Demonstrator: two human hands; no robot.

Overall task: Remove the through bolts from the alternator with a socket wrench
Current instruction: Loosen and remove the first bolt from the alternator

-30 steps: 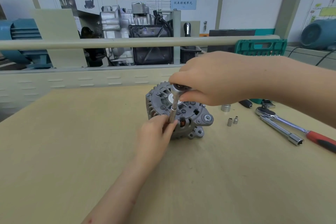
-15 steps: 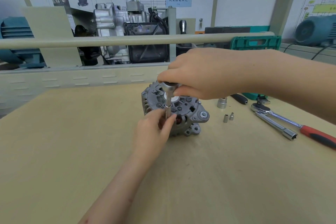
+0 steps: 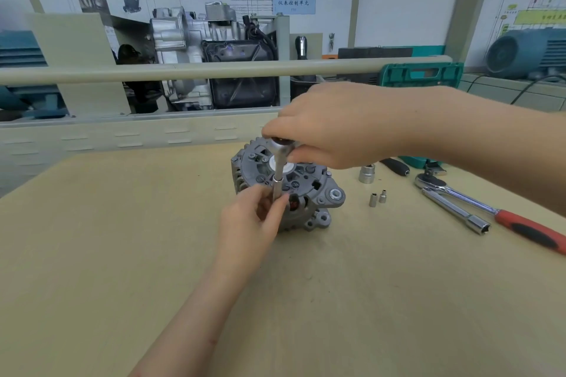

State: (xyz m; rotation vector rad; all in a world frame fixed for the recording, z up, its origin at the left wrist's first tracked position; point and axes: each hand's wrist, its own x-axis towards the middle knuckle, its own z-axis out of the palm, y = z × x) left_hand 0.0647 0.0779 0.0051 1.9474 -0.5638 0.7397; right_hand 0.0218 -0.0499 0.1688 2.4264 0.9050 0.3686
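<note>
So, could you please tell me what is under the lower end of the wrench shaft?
The alternator sits beneath the wrench shaft. The left hand pinches its lower end, so the bolt and socket tip are hidden.

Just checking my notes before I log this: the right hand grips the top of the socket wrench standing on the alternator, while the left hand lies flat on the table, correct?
Not quite. In the head view the left hand is not flat on the table; it pinches the lower shaft of the socket wrench. The right hand does grip its top, over the alternator.
</note>
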